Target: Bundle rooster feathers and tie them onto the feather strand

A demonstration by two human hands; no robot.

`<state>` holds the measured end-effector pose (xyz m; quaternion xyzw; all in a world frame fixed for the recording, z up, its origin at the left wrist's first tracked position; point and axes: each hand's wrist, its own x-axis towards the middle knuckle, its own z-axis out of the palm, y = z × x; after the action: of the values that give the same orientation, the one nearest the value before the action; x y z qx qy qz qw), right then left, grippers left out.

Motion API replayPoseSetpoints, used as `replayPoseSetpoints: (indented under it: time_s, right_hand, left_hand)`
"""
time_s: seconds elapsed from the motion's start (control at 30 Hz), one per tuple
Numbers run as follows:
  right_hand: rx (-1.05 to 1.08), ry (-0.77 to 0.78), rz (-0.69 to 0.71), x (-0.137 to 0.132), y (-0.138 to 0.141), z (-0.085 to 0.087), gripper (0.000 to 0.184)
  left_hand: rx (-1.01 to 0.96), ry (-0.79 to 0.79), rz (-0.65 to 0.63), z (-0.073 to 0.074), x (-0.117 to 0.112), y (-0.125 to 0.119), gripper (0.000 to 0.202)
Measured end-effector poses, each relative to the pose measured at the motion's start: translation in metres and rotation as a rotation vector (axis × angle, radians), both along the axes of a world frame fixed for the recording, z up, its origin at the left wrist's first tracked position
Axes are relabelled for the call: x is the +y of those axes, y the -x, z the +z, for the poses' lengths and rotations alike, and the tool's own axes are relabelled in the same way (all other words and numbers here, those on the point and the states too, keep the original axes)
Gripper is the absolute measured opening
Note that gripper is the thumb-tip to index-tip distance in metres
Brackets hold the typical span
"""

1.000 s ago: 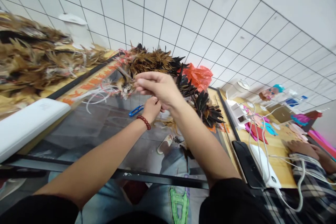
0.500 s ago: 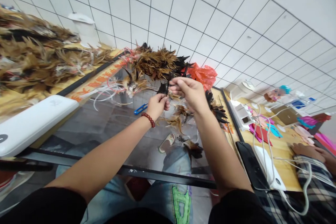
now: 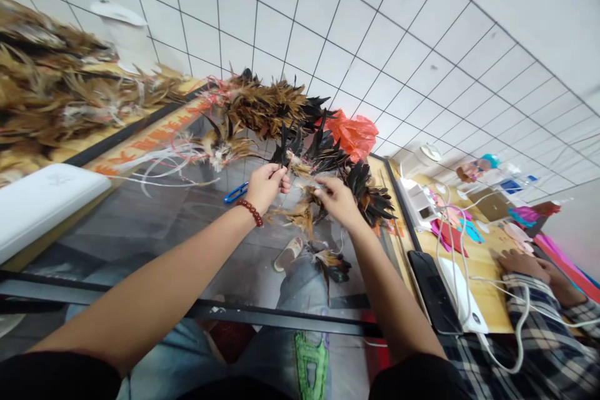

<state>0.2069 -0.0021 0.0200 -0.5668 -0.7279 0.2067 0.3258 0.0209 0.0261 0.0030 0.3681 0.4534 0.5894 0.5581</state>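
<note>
My left hand [image 3: 268, 189], with a red bead bracelet [image 3: 250, 211] at the wrist, is closed in a pinch over the glass tabletop. Dark feathers [image 3: 282, 151] rise just above its fingertips, and it appears to grip one of them. Across a small gap, my right hand [image 3: 340, 201] has its fingertips drawn together beside loose tan feathers [image 3: 307, 200]. What lies between those fingertips is too small to make out. Black feather bunches [image 3: 363, 190] lie beyond and to the right of the right hand. Blue thread snips [image 3: 235, 192] rest left of my left hand.
Brown feather bundles [image 3: 265, 106] line the back, beside a red plastic bag [image 3: 354, 134]. More feathers [image 3: 42, 94] cover the left table. A white device [image 3: 51, 200] stands at left. On the right lie a phone [image 3: 434, 290], cables and a co-worker's hands [image 3: 525, 264].
My right hand has come down from above the left hand to the tan feathers. The left hand stays pinched. The whole view has shifted slightly.
</note>
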Motion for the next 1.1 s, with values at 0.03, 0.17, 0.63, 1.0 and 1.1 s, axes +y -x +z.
replayPoseSetpoints:
  time_s: [0.03, 0.17, 0.63, 1.0, 1.1]
  right_hand:
    - [-0.042, 0.014, 0.114, -0.003, 0.004, -0.002, 0.024]
    - [-0.116, 0.168, 0.345, -0.007, 0.007, 0.004, 0.02]
    - [-0.891, 0.016, -0.136, 0.043, -0.013, 0.018, 0.039]
    - [-0.781, 0.026, -0.169, -0.002, -0.051, 0.055, 0.037]
    - [-0.682, -0.041, -0.232, 0.014, -0.037, 0.065, 0.028]
  left_hand:
    - [0.0, -0.003, 0.002, 0.0, 0.0, 0.0, 0.013]
    - [-0.011, -0.01, 0.005, -0.003, 0.002, 0.0, 0.013]
    - [-0.03, 0.003, 0.012, -0.005, 0.002, 0.001, 0.012]
    - [-0.019, 0.013, 0.026, -0.002, 0.002, -0.001, 0.012]
    - [-0.03, 0.003, 0.03, -0.005, 0.003, -0.001, 0.012]
